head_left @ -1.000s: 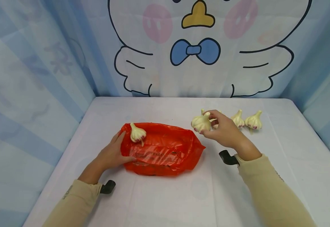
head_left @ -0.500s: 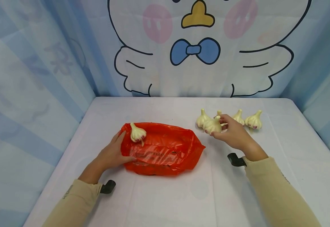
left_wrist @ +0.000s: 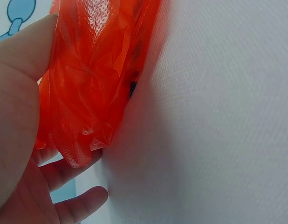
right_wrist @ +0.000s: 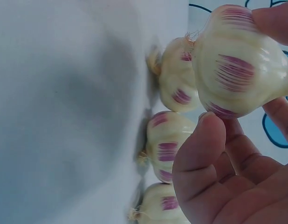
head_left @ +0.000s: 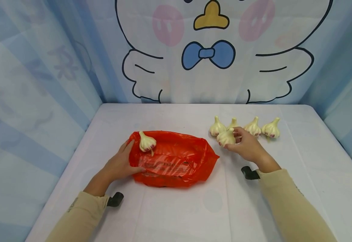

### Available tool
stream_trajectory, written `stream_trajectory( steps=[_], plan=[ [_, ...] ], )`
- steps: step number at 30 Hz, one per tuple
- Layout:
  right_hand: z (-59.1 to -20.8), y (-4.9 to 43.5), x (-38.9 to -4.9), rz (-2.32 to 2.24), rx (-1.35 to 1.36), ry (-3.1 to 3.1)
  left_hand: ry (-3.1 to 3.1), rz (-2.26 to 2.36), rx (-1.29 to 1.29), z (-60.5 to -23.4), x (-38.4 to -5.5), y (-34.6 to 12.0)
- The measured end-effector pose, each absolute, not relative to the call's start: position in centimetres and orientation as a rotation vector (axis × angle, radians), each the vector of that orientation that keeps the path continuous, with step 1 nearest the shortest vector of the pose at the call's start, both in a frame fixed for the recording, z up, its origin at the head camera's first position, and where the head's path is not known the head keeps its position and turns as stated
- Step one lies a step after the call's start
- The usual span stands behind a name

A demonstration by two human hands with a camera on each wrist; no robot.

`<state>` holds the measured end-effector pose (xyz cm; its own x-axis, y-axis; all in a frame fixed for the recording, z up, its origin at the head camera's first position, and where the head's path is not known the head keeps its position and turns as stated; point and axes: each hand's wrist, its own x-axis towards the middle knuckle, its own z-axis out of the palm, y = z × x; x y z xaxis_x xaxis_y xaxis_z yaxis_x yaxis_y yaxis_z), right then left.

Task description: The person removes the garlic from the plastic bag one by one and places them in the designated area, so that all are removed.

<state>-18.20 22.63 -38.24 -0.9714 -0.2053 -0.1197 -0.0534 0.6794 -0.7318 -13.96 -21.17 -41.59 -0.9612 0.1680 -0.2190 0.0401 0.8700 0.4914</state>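
Note:
In the head view my right hand (head_left: 249,146) pinches a garlic bulb (head_left: 225,137) between thumb and fingers, its stem pointing up. The right wrist view shows this garlic bulb (right_wrist: 232,65) close up, pale with purple streaks. My left hand (head_left: 119,166) grips the left end of a red plastic bag (head_left: 176,151), the thumb along its front side. Seen from the left wrist, the crinkled red plastic (left_wrist: 88,70) lies between thumb and fingers. Another garlic bulb (head_left: 147,142) rests on the bag's upper left part.
Several garlic bulbs stand in a row behind the right hand, from the leftmost bulb (head_left: 216,126) to the rightmost bulb (head_left: 271,128). A white cloth covers the table (head_left: 179,215). Behind it hangs a patterned curtain (head_left: 206,84), with more curtain along both sides.
My right hand has shifted right and a little nearer with its garlic bulb, uncovering the leftmost bulb of the row. The left hand and the bag have stayed put.

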Motion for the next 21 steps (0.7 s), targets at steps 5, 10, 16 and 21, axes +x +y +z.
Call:
stream_trajectory(
  steps=[5, 10, 16, 21],
  plan=[
    [-39.2, 22.4, -18.5, -1.162, -0.208, 2.686, 2.787, 0.73, 0.158, -41.7, -14.0, -21.2],
    [-39.9, 22.0, -18.7, -1.172, -0.226, 2.68, 2.79, 0.728, 0.161, -41.7, -13.9, -21.2],
    [-40.6, 21.9, -19.0, -1.163, -0.222, 2.676, 2.782, 0.733, 0.151, -41.6, -13.9, -21.2],
    [-40.9, 21.8, -19.2, -1.153, -0.204, 2.662, 2.78, 0.739, 0.15, -41.6, -13.9, -21.2]
  ],
)
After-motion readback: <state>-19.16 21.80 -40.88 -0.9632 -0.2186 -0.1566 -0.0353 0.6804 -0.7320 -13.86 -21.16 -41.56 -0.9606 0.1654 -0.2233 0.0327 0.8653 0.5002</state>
